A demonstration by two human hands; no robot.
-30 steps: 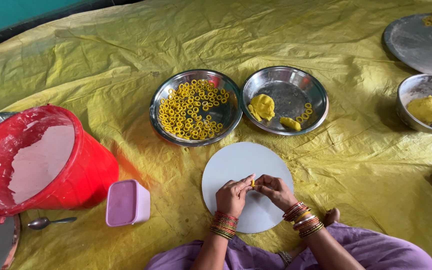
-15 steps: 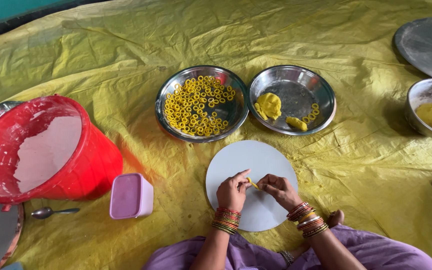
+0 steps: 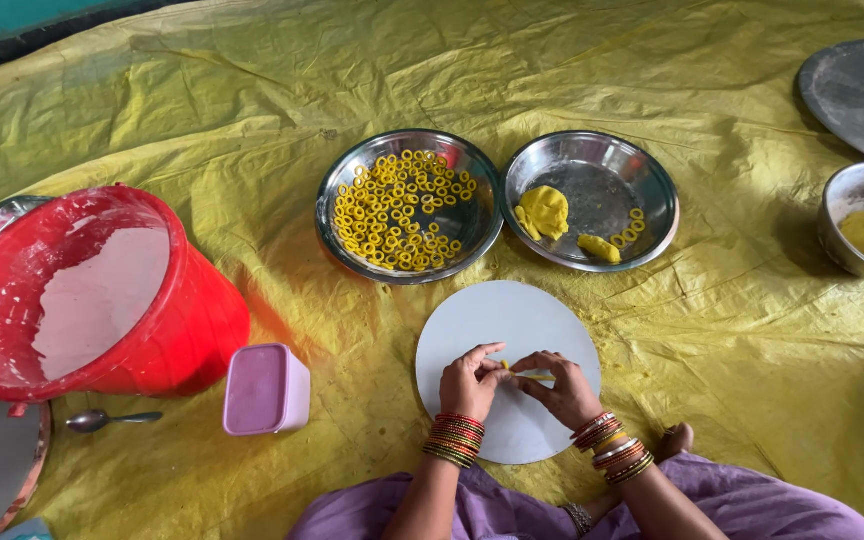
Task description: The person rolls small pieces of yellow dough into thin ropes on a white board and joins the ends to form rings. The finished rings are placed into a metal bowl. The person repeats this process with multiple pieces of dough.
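- My left hand [image 3: 469, 385] and right hand [image 3: 559, 385] meet over the white round board [image 3: 512, 330]; the fingertips of both pinch a thin strip of yellow dough [image 3: 530, 377] between them.
- Against a second ago, my hands sit in the same spot and the strip looks about as short; only the view has shifted a little, so I judge the shaping is still mid-way, no ring closed yet.
- Beyond my fingertips stands the steel plate of finished rings [image 3: 409, 208]; its count looks unchanged.
- Beyond my right fingers, the steel plate with dough lumps [image 3: 592, 195] holds a few rings too.
- Well left of my left fingers: a pink box [image 3: 265, 388], a spoon [image 3: 107, 420], a red bucket [image 3: 87, 290].
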